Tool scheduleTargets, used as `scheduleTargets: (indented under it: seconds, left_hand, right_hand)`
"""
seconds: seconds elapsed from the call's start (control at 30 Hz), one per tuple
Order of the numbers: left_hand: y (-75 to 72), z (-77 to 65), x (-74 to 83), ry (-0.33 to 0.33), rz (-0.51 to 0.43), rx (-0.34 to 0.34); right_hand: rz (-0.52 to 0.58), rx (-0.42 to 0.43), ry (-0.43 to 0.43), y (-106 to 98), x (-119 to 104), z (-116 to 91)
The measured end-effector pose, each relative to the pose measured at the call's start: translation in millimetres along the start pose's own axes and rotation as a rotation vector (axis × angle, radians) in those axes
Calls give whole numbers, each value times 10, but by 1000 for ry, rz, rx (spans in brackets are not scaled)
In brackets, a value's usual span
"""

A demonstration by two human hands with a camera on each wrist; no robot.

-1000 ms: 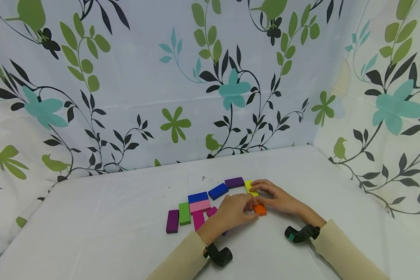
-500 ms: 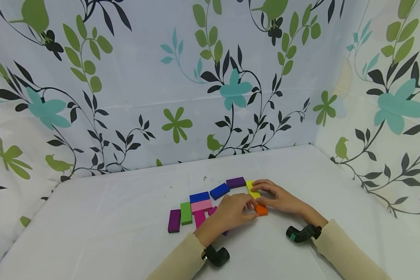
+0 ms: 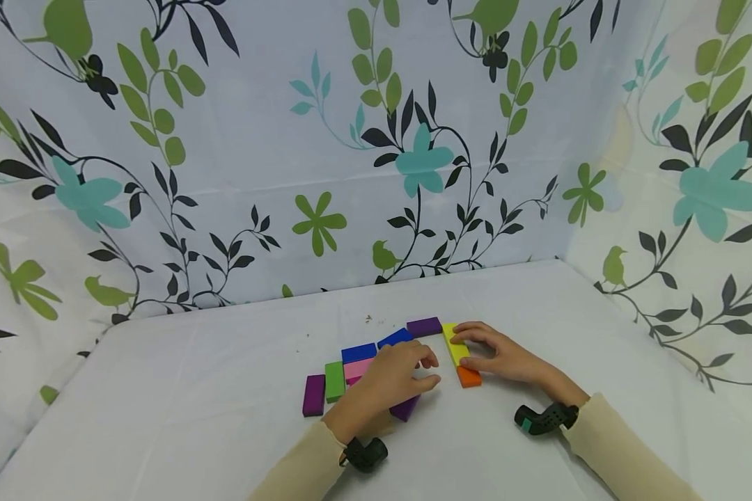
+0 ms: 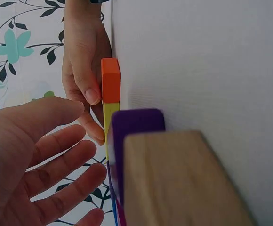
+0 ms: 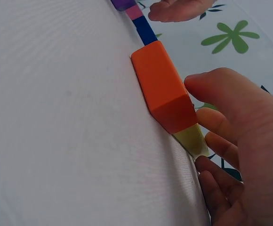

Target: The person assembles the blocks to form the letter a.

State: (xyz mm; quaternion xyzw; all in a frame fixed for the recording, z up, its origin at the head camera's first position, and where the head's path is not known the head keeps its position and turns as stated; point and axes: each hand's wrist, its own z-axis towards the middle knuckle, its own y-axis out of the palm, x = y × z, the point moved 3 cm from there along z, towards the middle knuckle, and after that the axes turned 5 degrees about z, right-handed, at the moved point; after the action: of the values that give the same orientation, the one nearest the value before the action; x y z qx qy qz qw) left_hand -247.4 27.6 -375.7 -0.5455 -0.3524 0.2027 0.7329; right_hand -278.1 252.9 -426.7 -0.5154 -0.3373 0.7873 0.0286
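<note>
In the head view my right hand (image 3: 498, 353) rests at the right side of a yellow block (image 3: 452, 342), fingertips touching it. An orange block (image 3: 469, 376) lies end to end with the yellow one, nearest me. In the right wrist view the thumb is beside the orange block (image 5: 162, 84), and the fingers reach the yellow end. My left hand (image 3: 385, 379) hovers over the other blocks, its fingers loosely bent and holding nothing. Below it sits a purple block (image 3: 404, 408). A wood-coloured block (image 4: 183, 179) shows close up in the left wrist view.
A bent row runs left from the yellow block: purple (image 3: 424, 326), blue (image 3: 393, 338), another blue (image 3: 358, 353). A pink block (image 3: 358, 369), partly covered, touches that last one. Green (image 3: 335, 381) and purple (image 3: 314, 395) blocks stand further left on the white table (image 3: 194, 403). Patterned cloth hangs behind.
My left hand has moved left, away from the orange and yellow blocks, uncovering more of them and the purple block beneath it. The right hand has stayed by the yellow block.
</note>
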Motion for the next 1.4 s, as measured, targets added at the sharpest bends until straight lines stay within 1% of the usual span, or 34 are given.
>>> scheduleTargets:
  seconds: [0.17, 0.33, 0.43, 0.57, 0.73, 0.87, 1.07, 1.23, 1.4]
  left_hand:
    - [-10, -55, -24, 5, 72, 4]
    - [17, -107, -78, -8, 154, -40]
    - [14, -137, -104, -10, 167, -67]
    - [-32, -171, -129, -15, 143, -96]
    - [-82, -201, -162, -43, 91, -133]
    - [-85, -202, -178, -38, 102, -153]
    - [-53, -191, -172, 6, 129, -146]
    - [-34, -182, -165, 17, 106, -146]
    - [-27, -184, -166, 5, 61, -145]
  right_hand:
    - [-9, 1, 4, -15, 7, -11]
    - [-6, 2, 4, -27, 4, -16]
    - [0, 2, 4, -29, -8, -15]
    - [8, -3, 2, -24, -29, -5]
    - [8, -6, 6, -25, -48, 9]
    - [14, -5, 16, -25, -42, 14]
    - [22, -9, 20, -17, -27, 10]
    - [13, -10, 12, -16, -38, 5]
    - [13, -11, 8, -14, -22, 8]
